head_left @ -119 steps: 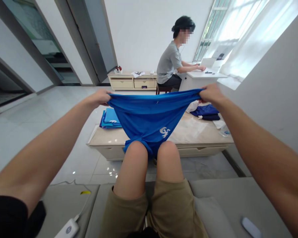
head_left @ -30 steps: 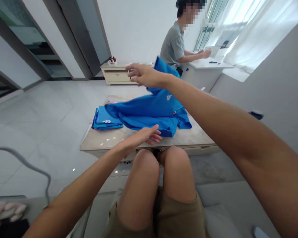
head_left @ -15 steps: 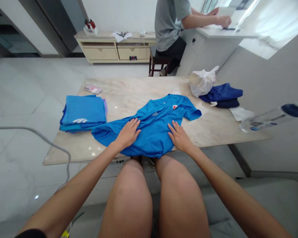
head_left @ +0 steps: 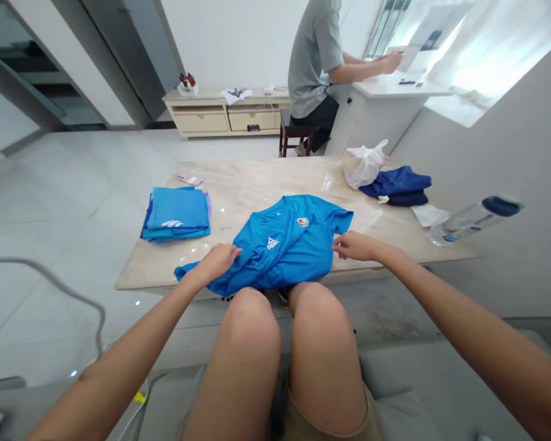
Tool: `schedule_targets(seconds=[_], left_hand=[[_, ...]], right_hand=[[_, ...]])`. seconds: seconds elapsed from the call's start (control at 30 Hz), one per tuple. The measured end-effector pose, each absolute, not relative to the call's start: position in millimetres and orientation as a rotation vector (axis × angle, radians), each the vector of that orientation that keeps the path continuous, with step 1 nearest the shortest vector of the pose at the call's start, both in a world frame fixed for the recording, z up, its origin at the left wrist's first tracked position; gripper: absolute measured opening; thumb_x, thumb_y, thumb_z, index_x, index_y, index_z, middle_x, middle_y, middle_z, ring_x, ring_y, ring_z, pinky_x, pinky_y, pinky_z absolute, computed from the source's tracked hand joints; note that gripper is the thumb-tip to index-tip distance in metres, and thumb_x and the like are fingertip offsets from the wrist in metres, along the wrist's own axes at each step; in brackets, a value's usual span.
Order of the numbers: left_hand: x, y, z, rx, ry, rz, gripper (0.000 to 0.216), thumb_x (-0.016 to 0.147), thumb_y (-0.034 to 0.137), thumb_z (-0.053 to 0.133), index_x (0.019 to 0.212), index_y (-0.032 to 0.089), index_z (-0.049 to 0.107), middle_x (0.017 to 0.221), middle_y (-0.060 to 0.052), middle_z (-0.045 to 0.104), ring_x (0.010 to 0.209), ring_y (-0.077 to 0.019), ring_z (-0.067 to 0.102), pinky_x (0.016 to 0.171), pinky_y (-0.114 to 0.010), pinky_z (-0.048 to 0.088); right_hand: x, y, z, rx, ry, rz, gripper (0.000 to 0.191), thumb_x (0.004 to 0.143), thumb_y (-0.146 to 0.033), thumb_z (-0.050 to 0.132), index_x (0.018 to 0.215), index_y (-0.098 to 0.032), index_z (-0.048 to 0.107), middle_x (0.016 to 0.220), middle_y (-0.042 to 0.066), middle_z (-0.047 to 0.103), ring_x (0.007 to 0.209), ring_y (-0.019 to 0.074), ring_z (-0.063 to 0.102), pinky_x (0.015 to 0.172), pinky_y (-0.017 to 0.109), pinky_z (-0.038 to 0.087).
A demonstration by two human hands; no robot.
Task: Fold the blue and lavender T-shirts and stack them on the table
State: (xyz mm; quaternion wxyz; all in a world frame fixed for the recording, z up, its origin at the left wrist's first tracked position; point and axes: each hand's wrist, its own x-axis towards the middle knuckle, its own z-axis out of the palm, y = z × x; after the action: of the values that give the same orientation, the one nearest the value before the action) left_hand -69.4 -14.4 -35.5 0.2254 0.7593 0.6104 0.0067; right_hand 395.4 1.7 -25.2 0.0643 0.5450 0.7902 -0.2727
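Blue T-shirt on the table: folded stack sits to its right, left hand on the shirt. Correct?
No. In the head view, the stack lies to the left of the T-shirt, not to its right. The rest holds: the T-shirt is on the table, with the left hand on it.

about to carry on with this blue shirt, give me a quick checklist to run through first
1. Shirt lying flat on the table: not ok, bunched at its lower left.
2. Shirt front facing up: ok, logo and star badge show.
3. Left hand on the shirt: ok, resting on its lower left, though grip cannot tell.
4. Right hand on the shirt: cannot tell, fingertips at its right edge.
5. Folded blue stack apart from the shirt: ok, off to the left.
6. Water bottle apart from the shirt: ok, lying far right.
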Motion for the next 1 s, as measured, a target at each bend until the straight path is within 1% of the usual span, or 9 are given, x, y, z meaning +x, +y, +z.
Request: schedule_targets(seconds=[0.1,0.23,0.33,0.47,0.6,0.7,0.83,0.93,1.0], left_hand=[[-60.0,9.2,-39.6,1.989,1.835,0.116,0.027,0.104,0.041,0.058,0.101,0.019,0.072,0.101,-0.018,0.081,0.098,-0.0332,0.077,0.087,-0.037,0.053],[-47.9,34.9,-58.6,2.000,2.020,0.106,0.040,0.104,0.052,0.063,0.117,0.015,0.065,0.120,-0.023,0.077,0.112,-0.0363,0.074,0.090,-0.038,0.053],[-50.3,46.1,-77.2,2.037,1.979,0.154,0.037,0.104,0.053,0.063,0.113,0.017,0.063,0.117,-0.020,0.075,0.109,-0.0343,0.072,0.090,-0.039,0.052],[-61.2,56.3,-91.9,2.072,1.869,0.218,0.026,0.104,0.048,0.063,0.097,0.023,0.061,0.103,-0.012,0.072,0.100,-0.0309,0.068,0.087,-0.038,0.051],[-65.8,55.2,-89.2,2.049,1.706,0.373,0.026,0.103,0.045,0.061,0.088,0.024,0.056,0.094,-0.008,0.068,0.094,-0.0270,0.064,0.088,-0.037,0.049],[-67.3,37.3,-82.0,1.834,1.664,0.643,0.026,0.106,0.048,0.050,0.094,0.025,0.051,0.082,-0.001,0.060,0.080,-0.0209,0.058,0.079,-0.032,0.047],[-76.3,1.1,-59.8,1.578,1.455,0.733,0.041,0.101,0.065,0.052,0.095,0.024,0.054,0.073,0.004,0.052,0.067,-0.0158,0.048,0.063,-0.027,0.039],[-88.1,-19.7,-14.6,1.682,1.311,0.604,0.050,0.091,0.070,0.063,0.084,0.021,0.063,0.072,0.002,0.058,0.069,-0.0157,0.051,0.063,-0.027,0.040],[-96.5,-35.1,33.8,1.794,1.401,0.697,0.047,0.090,0.066,0.065,0.083,0.020,0.068,0.072,0.001,0.061,0.069,-0.0158,0.052,0.064,-0.027,0.041]], right_hand=[[393.8,23.4,-30.5,1.893,2.514,-0.600,0.029,0.102,-0.030,0.054,0.100,-0.019,0.080,0.102,0.013,0.082,0.096,0.0290,0.076,0.094,0.038,0.057],[375.5,81.1,-60.1,2.236,2.577,-0.403,0.029,0.097,-0.022,0.054,0.119,-0.013,0.070,0.127,0.023,0.070,0.113,0.0325,0.069,0.107,0.044,0.053],[365.3,139.5,-87.0,2.413,2.537,-0.309,0.037,0.095,-0.029,0.060,0.129,-0.014,0.061,0.139,0.027,0.059,0.126,0.0385,0.060,0.113,0.054,0.048],[360.5,199.9,-118.5,2.539,2.345,-0.292,0.053,0.095,-0.056,0.066,0.129,-0.017,0.056,0.146,0.028,0.050,0.137,0.0498,0.047,0.115,0.071,0.038],[355.5,206.4,-128.2,2.413,2.383,-0.297,0.048,0.101,-0.059,0.059,0.122,-0.016,0.061,0.146,0.028,0.051,0.138,0.0502,0.043,0.116,0.072,0.035],[349.2,175.2,-114.1,2.276,2.604,-0.321,0.036,0.107,-0.050,0.050,0.118,-0.019,0.063,0.134,0.024,0.062,0.132,0.0435,0.051,0.117,0.064,0.040],[345.2,107.8,-64.9,2.403,2.765,-0.423,0.037,0.111,-0.054,0.039,0.120,-0.024,0.058,0.106,0.016,0.070,0.106,0.0371,0.067,0.101,0.052,0.054],[351.7,59.6,-4.5,2.432,2.886,-0.316,0.039,0.110,-0.058,0.040,0.119,-0.024,0.057,0.098,0.014,0.070,0.095,0.0367,0.070,0.094,0.051,0.057],[359.1,28.3,45.4,2.497,2.992,-0.111,0.040,0.109,-0.059,0.044,0.120,-0.023,0.058,0.098,0.014,0.070,0.097,0.0364,0.071,0.094,0.052,0.058]])
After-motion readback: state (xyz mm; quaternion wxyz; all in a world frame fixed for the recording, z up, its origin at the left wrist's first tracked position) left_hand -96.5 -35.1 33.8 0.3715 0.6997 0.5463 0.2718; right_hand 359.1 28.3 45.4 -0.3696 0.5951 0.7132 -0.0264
